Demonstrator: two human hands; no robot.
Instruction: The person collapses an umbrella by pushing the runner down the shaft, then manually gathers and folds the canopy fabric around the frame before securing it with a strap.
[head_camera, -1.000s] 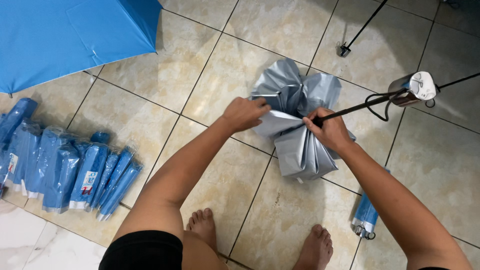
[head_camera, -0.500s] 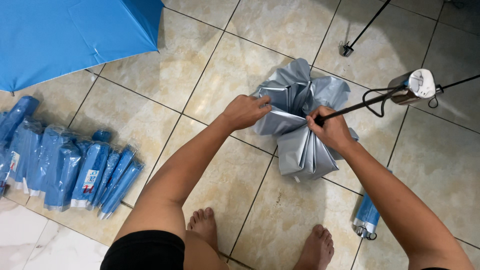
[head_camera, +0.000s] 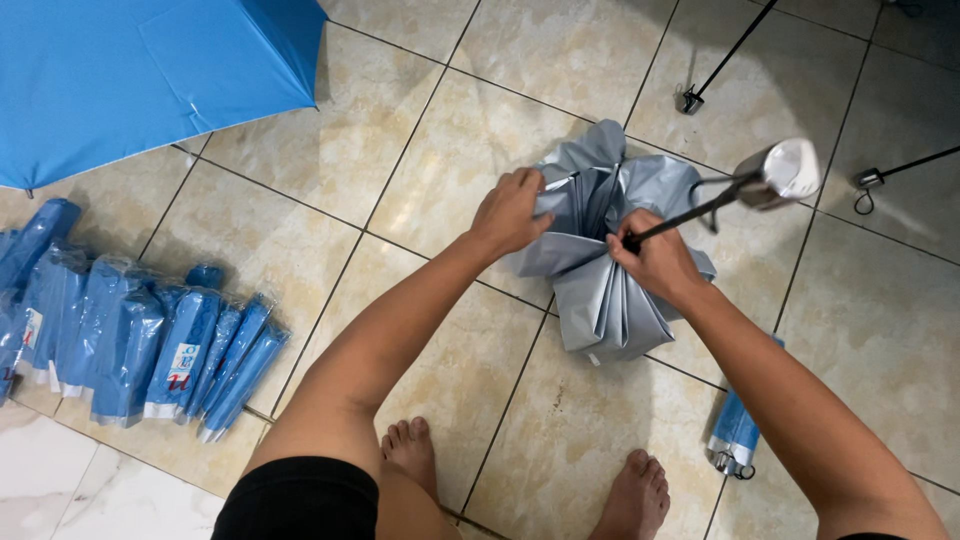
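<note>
A collapsed umbrella with silver-grey fabric (head_camera: 605, 300) hangs bunched over the tiled floor. Its thin black shaft runs up to the right and ends in a grey handle (head_camera: 780, 172). My right hand (head_camera: 655, 258) is closed around the shaft where the fabric gathers. My left hand (head_camera: 512, 208) pinches a fold of the grey fabric at the left side of the bundle. Both my arms reach forward from the bottom of the view, and my bare feet (head_camera: 520, 475) stand on the tiles below the umbrella.
An open blue umbrella (head_camera: 140, 80) fills the top left corner. A row of several folded blue umbrellas in plastic sleeves (head_camera: 140, 345) lies at the left. One more sleeved blue umbrella (head_camera: 735, 430) lies under my right forearm. Black stand legs (head_camera: 720, 65) cross the top right.
My left hand has shifted slightly along the fabric, regathering folds. The grey bundle has turned a little and the handle has tipped, while my right hand keeps hold of the shaft.
</note>
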